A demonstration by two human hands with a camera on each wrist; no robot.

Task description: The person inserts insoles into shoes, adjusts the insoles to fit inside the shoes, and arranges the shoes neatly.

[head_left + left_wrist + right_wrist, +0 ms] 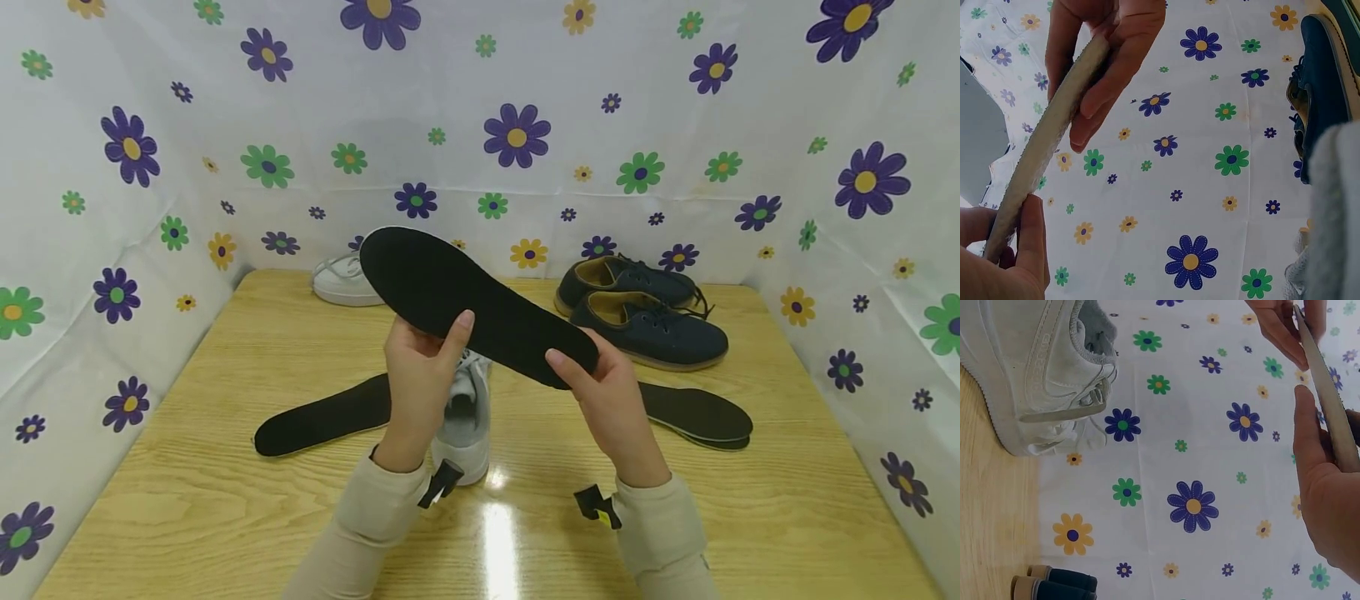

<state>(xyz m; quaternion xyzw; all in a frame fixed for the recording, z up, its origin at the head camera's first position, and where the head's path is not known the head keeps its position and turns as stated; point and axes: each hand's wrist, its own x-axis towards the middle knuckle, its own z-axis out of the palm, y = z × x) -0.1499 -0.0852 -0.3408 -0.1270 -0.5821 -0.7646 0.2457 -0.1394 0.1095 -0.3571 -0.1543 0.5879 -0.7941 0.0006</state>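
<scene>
A black insole [480, 308] is held up in the air between both hands, slanting down from upper left to lower right. My left hand [420, 379] grips its edge near the middle of the wide half, thumb on the black face. At the narrow end, my right hand [611, 392] pinches it, thumb likewise on top. Seen edge-on in the left wrist view, the insole [1041, 137] has a pale, thick side. Directly below the left hand stands a white lace-up shoe [463, 454], heel toward me; the hand and insole hide part of it.
Another white shoe [341, 283] stands at the back left. Two dark blue lace-up shoes [660, 333] sit at the back right. A black insole [322, 418] lies left on the wooden table [187, 500]; stacked dark insoles [701, 412] lie right. Flowered cloth [450, 100] encloses the back and sides.
</scene>
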